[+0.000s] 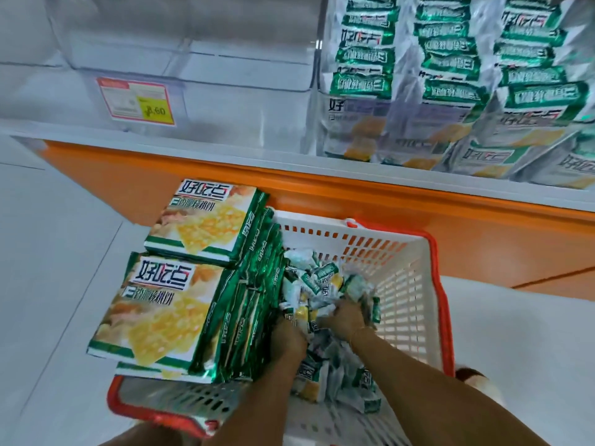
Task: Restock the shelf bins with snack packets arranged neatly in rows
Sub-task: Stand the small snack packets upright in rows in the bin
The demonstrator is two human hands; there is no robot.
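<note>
A white basket with a red rim (415,284) stands on the floor below the shelf. Loose small snack packets (318,278), green, white and yellow, fill its bottom. Both hands reach down into that pile. My left hand (288,338) is buried among the packets, its fingers hidden. My right hand (346,318) curls around a clump of small packets near the basket's right wall. Large outer bags (167,313) lie stacked on the basket's left side. Up on the shelf, a clear bin at the right (450,101) holds rows of the same packets.
A clear bin (193,59) at the upper left shows no packets and carries a red and yellow price tag (136,101). An orange shelf base (322,194) runs behind the basket. White floor tiles (48,268) lie to the left and right. A foot (476,378) shows by the basket's right corner.
</note>
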